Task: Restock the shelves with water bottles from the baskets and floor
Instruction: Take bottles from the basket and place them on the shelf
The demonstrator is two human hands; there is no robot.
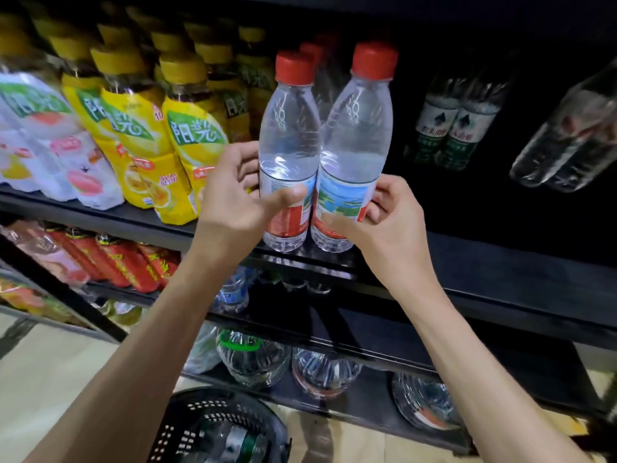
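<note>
Left hand (233, 198) grips the left bottle (288, 138), right hand (387, 215) the right bottle (355, 135), both at the front edge of the shelf (500, 262); released there, either could tip off.

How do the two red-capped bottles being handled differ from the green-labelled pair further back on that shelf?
The red-capped bottles stand at the front edge of the shelf, one in the left hand, one in the right hand; the green-labelled bottles sit further back, untouched. The red-capped bottles wear red, white and blue labels; the green-labelled ones green and white. Both pairs are clear, standing side by side.
</note>
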